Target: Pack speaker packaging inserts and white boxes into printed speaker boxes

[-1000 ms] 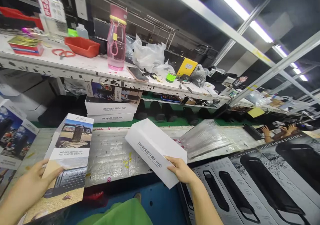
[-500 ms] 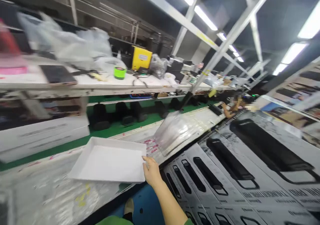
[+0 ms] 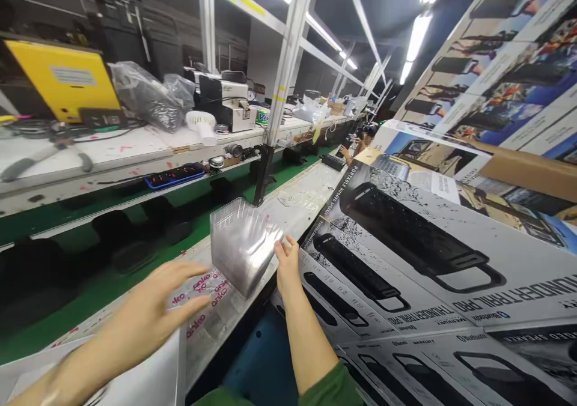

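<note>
In the head view, the trays [image 3: 243, 244], clear and ribbed, are sitting between the two hands, at the front edge of the bench [image 3: 311, 184]. The right hand [image 3: 287, 265] is resting at their right edge, fingers bent and slightly parted; whether it is pinching that edge or only touching it, one cannot tell. The left hand [image 3: 148, 310], blurred, is hovering to the left with nothing in it, thumb and fingers spread wide, the fingertips just beside the trays' lower left edge. Pink lettering [image 3: 220, 292] is showing on the bench in the gap below those fingertips. Under the left forearm, a white box [image 3: 169, 364] is taking up the near end of the bench.

On the right, the speaker boxes [image 3: 406, 238] are standing as a wall close to the bench, leaving only a narrow dark gap, and the right forearm is lying across their left side. Behind the trays, a dark-footed post [image 3: 283, 87] is rising near their back edge, while the shelf [image 3: 148, 142] is running above the bench's far side. Farther along the bench, a co-worker's hand [image 3: 346, 155] is showing, well apart.
</note>
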Motion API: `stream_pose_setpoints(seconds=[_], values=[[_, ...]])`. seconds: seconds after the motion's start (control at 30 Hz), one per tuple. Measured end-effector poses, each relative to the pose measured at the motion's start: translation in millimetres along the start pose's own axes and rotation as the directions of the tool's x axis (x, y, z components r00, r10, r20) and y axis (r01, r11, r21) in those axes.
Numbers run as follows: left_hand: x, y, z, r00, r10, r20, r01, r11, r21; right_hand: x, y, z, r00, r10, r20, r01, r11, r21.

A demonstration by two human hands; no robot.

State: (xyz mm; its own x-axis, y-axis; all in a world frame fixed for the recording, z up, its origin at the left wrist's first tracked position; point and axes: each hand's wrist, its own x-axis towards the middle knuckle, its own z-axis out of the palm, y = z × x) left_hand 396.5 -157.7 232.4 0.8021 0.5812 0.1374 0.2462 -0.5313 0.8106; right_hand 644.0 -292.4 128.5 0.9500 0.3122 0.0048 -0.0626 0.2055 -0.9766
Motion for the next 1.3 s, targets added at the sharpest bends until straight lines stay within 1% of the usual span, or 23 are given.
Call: stream_pose_setpoints(seconds=[0.03,0.1,0.2,0.3,0.37,0.43,0.5,0.6,0.63,0.67,0.7,0.73,0.8,0.83,0.93,1.0,1.03,1.07,1.1,1.17,1.2,1.27,1.3], values=[[24.9,20.7,21.3,0.991,0.103,0.091,-0.112,0.988,0.105,3.4,-0.2,-0.9,0.998,0.032,0.046,-0.033,0.999,0.022],[71.4,55.9,58.8,0.94,0.201,0.277,-0.282,0.912,0.297,6.7,-0.5,-4.2,0.988,0.096,0.118,-0.104,0.993,0.062],[120.0,80.3,91.7,0.892,0.058,0.448,-0.287,0.837,0.465,7.8,-1.8,-9.9,0.978,0.164,0.128,-0.177,0.98,0.09],[135.3,78.5,102.5,0.854,0.031,0.52,-0.307,0.837,0.454,9.4,-3.1,-10.7,0.981,0.172,0.092,-0.178,0.982,0.066],[130.9,77.8,103.9,0.869,0.052,0.492,-0.316,0.823,0.471,12.2,-2.9,-8.4,0.985,0.155,0.071,-0.157,0.987,0.033],[120.2,84.9,98.0,0.899,0.085,0.43,-0.317,0.802,0.506,15.1,-2.6,-6.4,0.986,0.151,0.073,-0.152,0.988,0.007],[107.0,98.4,78.4,0.92,0.127,0.372,-0.32,0.791,0.521,15.1,-5.3,-6.6,0.985,0.157,0.077,-0.157,0.988,-0.011],[82.8,115.9,20.7,0.944,0.199,0.264,-0.284,0.897,0.339,2.1,-21.3,-9.8,0.999,0.039,0.028,-0.036,0.995,-0.091],[72.5,117.4,-2.2,0.947,0.198,0.254,-0.254,0.945,0.207,-6.4,-29.6,-10.2,0.995,-0.091,0.037,0.095,0.987,-0.132],[60.8,115.7,-24.6,0.944,0.187,0.272,-0.209,0.977,0.051,-16.9,-38.6,-9.4,0.967,-0.217,0.135,0.236,0.962,-0.14],[47.6,110.5,-44.9,0.933,0.173,0.315,-0.145,0.983,-0.109,-28.8,-47.1,-7.0,0.915,-0.318,0.249,0.344,0.937,-0.065],[33.1,101.6,-62.2,0.912,0.164,0.375,-0.07,0.965,-0.252,-41.8,-54.2,-2.4,0.858,-0.333,0.39,0.37,0.929,-0.022],[2.1,73.9,-85.7,0.882,0.191,0.43,0.058,0.863,-0.502,-69.4,-59.7,14.1,0.765,-0.205,0.61,0.289,0.956,-0.041],[-13.9,55.6,-92.0,0.892,0.2,0.404,0.098,0.789,-0.607,-83.3,-56.9,25.7,0.713,-0.103,0.694,0.228,0.969,-0.09],[-62.1,-9.0,-93.7,0.962,0.076,0.263,0.177,0.562,-0.808,-124.9,-26.2,68.1,0.541,0.141,0.829,0.095,0.969,-0.228],[-95.4,-53.0,-85.6,0.976,-0.098,0.194,0.217,0.417,-0.883,-155.2,7.2,96.0,0.416,0.259,0.872,-0.024,0.961,-0.274],[-112.7,-73.0,-80.1,0.973,-0.178,0.148,0.204,0.357,-0.912,-172.1,25.5,108.0,0.382,0.31,0.87,-0.103,0.95,-0.294],[-130.2,-90.9,-74.2,0.965,-0.249,0.085,0.164,0.318,-0.934,-190.0,44.0,118.3,0.373,0.357,0.856,-0.19,0.933,-0.307],[-147.5,-106.2,-68.3,0.951,-0.308,0.018,0.122,0.321,-0.939,-208.4,61.7,126.8,0.393,0.402,0.827,-0.271,0.91,-0.313],[-178.9,-128.2,-58.5,0.909,-0.408,-0.084,0.127,0.463,-0.877,-242.4,91.9,138.5,0.467,0.488,0.738,-0.379,0.864,-0.332],[-191.8,-135.3,-55.9,0.883,-0.453,-0.126,0.174,0.564,-0.807,-255.5,103.2,142.1,0.481,0.521,0.705,-0.402,0.846,-0.351],[-209.7,-143.9,-58.4,0.819,-0.521,-0.241,0.289,0.737,-0.611,-268.9,117.5,145.4,0.473,0.54,0.696,-0.356,0.84,-0.41],[-214.6,-147.2,-63.7,0.776,-0.537,-0.331,0.328,0.791,-0.516,-268.4,121.1,145.2,0.495,0.51,0.704,-0.262,0.859,-0.439]])
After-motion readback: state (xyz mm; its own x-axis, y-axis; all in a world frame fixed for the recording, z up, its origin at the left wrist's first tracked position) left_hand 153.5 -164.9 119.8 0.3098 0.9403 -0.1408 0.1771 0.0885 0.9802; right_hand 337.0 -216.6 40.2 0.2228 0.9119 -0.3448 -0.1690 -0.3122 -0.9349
